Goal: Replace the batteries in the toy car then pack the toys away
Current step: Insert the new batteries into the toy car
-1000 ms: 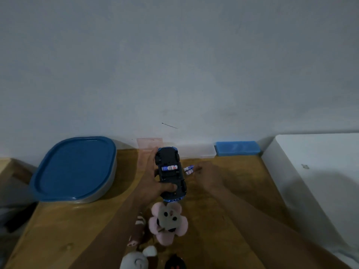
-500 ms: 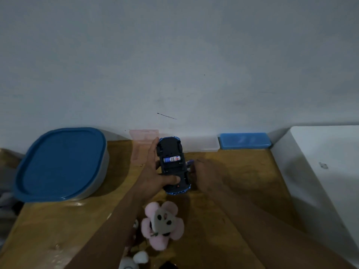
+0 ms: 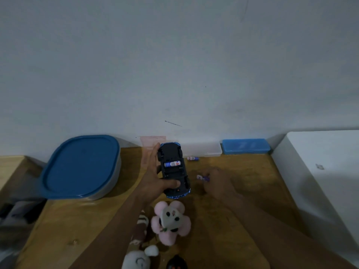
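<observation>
The toy car (image 3: 173, 171) is belly-up over the wooden table (image 3: 242, 181). The left grip (image 3: 153, 179) is closed round it, fingers along its left flank and thumb pressed across the underside. One battery (image 3: 172, 164) sits crosswise in the open compartment. At 3 o'clock of the car, the right grip (image 3: 217, 183) pinches a second battery (image 3: 203, 177) at its fingertips. A third battery (image 3: 193, 158) lies at 1 o'clock. A blue-lidded tub (image 3: 81, 166) stands at 9 o'clock, and a pink plush (image 3: 171, 220) lies at 6.
</observation>
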